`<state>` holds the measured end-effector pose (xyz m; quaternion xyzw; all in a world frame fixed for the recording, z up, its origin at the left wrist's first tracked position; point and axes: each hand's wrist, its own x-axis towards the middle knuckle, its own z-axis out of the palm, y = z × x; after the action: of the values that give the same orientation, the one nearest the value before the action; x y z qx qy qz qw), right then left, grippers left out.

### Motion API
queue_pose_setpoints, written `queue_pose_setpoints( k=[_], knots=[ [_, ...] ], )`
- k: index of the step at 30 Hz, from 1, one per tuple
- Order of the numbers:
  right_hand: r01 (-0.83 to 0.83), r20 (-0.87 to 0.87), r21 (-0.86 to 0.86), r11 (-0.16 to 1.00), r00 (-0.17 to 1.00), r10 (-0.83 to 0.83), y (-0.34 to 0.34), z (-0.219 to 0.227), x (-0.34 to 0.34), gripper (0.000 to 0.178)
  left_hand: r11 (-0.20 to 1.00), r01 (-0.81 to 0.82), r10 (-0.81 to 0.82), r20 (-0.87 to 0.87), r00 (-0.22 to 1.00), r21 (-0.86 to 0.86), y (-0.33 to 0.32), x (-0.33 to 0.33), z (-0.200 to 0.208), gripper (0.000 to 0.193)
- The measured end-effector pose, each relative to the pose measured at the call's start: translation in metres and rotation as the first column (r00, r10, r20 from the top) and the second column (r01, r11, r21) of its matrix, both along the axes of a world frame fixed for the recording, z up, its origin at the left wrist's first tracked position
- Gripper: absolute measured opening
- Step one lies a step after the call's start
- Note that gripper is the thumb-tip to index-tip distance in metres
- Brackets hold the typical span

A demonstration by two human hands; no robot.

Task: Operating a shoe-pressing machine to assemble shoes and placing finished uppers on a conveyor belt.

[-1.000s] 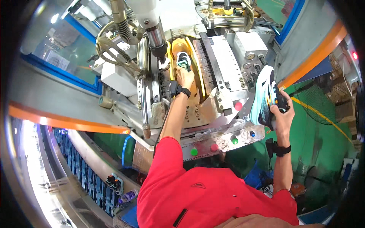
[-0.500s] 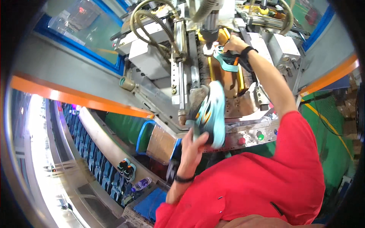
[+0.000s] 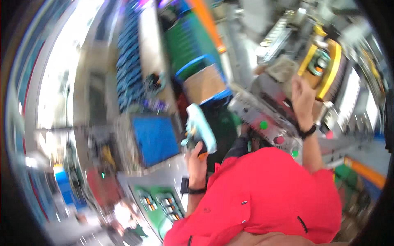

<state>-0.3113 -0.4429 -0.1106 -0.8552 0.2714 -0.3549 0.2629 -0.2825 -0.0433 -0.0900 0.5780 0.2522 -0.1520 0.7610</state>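
My left hand [image 3: 197, 162] is closed round the heel end of a shoe [image 3: 202, 128] with a pale turquoise sole and a dark upper with orange bits. The shoe is held up in front of my body, toe pointing away. A second shoe [image 3: 318, 64], dark with pale trim, sits in the machine between two yellow side bars [image 3: 334, 61]. My right hand [image 3: 303, 98] is in the air just on the near side of that shoe, apart from it. Motion smears its fingers, and I can make out nothing in them.
The machine's front panel [image 3: 262, 117] carries green and red buttons. To the left stand a blue-framed crate with a brown board [image 3: 205, 84], a blue-topped surface [image 3: 154, 139], and a conveyor [image 3: 128, 61] with a dark shoe beside it. Several shoes lie on a green tray [image 3: 160, 205] at lower left.
My view has swung left. The right hand has let go of the shoe in the machine and drawn back. The left hand has carried its shoe left, away from the machine.
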Motion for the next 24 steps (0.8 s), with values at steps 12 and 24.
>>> queue_pose_setpoints(
  k=[12, 24],
  knots=[
    [-0.541, -0.307, 0.012, 0.841, 0.798, 0.518, 0.076, -0.206, 0.001, 0.014, 0.912, -0.344, 0.317, -0.15, 0.937, -0.224, 0.08, -0.11, -0.014, 0.014],
    [-0.783, 0.136, -0.355, 0.511, 0.497, 0.857, 0.304, 0.113, 0.208, 0.021, 0.498, -0.847, 0.866, -0.142, 0.479, 0.186, 0.378, -0.137, -0.187, 0.032]
  ],
)
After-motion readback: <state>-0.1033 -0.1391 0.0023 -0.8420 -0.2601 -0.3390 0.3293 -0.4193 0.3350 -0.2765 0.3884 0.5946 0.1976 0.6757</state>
